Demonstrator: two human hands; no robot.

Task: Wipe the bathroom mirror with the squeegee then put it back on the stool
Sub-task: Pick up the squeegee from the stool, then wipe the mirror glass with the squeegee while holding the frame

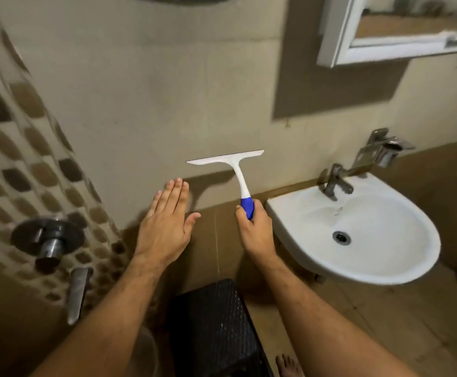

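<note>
Squeegee (234,170): white plastic, T-shaped; a long straight blade is carried on a slim curved neck that ends in a rounded blue grip. It is held upright in the air before the beige wall, blade uppermost and nearly level, left of the basin and above the stool.
Right hand (254,227): fingers and thumb are curled round the blue grip; only the lower handle is covered, the white neck is left bare.
Left hand (167,219): held flat with straight fingers pressed together and thumb spread; nothing is held. It is raised just left of the squeegee, apart from it.
Stool (213,327): black, boxy, with a woven or perforated top; seen low in the view between the two forearms.
Mirror (396,25): rectangular, framed in white, mounted high on the wall at upper right; blurred, partly cut off by the edge.
Basin (412,262): white glazed ceramic, rounded bowl, wall-mounted, with a dark ringed metal drain.
Tap (336,180): dull metal, angular, set at the back rim of the basin; a second chrome fitting is fixed on the wall above it.
Wall: smooth beige tile above, brown tile below.
Mosaic panel (18,148): rounded brown and cream pieces, at left.
Shower valve (48,240): round dark metal plate and knob, with a metal spout below.
Foot (288,365): bare, on the floor beside the stool.
</note>
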